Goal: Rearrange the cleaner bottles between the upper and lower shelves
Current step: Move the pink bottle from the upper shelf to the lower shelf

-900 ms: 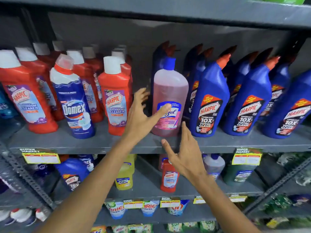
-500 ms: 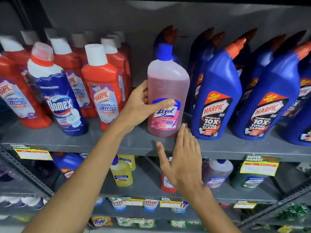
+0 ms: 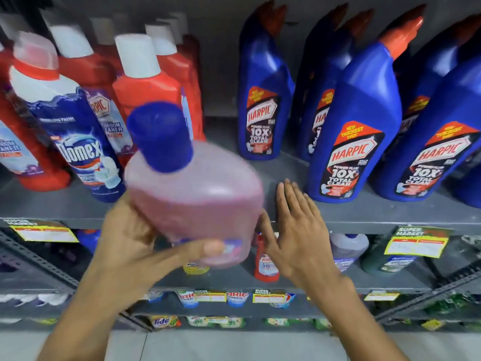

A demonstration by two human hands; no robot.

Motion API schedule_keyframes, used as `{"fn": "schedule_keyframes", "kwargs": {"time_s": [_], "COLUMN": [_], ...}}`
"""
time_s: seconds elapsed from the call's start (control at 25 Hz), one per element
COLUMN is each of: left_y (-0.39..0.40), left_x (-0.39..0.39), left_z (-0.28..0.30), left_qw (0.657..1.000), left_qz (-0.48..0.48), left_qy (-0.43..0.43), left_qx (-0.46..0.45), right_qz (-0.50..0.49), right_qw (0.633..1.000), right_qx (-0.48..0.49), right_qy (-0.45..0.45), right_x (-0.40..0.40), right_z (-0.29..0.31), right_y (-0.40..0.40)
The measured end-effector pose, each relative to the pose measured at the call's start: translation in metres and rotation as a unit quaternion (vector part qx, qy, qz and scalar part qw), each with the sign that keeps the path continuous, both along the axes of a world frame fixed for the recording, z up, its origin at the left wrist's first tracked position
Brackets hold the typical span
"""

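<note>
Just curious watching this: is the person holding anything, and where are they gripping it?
The left hand holds the pink bottle around its lower body. The right hand is open and empty.

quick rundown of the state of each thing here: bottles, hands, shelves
pink bottle: off the shelf, tilted, blue cap on, held in left hand
left hand: closed around the pink bottle
right hand: open, fingers spread, holding nothing
Domex bottle: standing on upper shelf, capped
red Harpic bottles: standing, white caps on
blue Harpic bottles: standing, capped
upper shelf: gap where its middle is bare
</note>
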State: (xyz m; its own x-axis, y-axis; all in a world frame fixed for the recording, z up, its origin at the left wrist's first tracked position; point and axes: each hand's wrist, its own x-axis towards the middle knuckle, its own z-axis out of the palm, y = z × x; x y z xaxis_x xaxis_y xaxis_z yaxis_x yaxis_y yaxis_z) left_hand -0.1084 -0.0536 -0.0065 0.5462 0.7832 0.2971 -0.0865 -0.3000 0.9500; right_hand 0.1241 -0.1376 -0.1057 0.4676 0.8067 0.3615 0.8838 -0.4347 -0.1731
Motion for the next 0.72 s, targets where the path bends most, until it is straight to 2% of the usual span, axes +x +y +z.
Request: {"fn": "schedule_keyframes", "kwargs": {"time_s": [0.12, 0.28, 0.48, 0.72], "left_y": [-0.020, -0.022, -0.008, 0.011], "left_x": [-0.032, -0.027, 0.017, 0.058], "left_z": [-0.046, -0.136, -0.217, -0.261], "left_qw": [0.996, 0.988, 0.980, 0.975], "left_qz": [0.002, 0.028, 0.060, 0.126], "left_qy": [0.048, 0.127, 0.132, 0.134], "left_qx": [-0.074, -0.077, -0.139, -0.123], "right_qz": [0.024, 0.052, 0.085, 0.071], "right_qw": [0.999, 0.996, 0.992, 0.995], "right_qx": [-0.019, -0.076, -0.090, -0.067], "right_qy": [-0.018, -0.003, 0.002, -0.012], "right_x": [0.007, 0.013, 0.022, 0.020], "right_z": [0.004, 0.013, 0.019, 0.014], "right_y": [0.003, 0.010, 0.021, 0.021]}}
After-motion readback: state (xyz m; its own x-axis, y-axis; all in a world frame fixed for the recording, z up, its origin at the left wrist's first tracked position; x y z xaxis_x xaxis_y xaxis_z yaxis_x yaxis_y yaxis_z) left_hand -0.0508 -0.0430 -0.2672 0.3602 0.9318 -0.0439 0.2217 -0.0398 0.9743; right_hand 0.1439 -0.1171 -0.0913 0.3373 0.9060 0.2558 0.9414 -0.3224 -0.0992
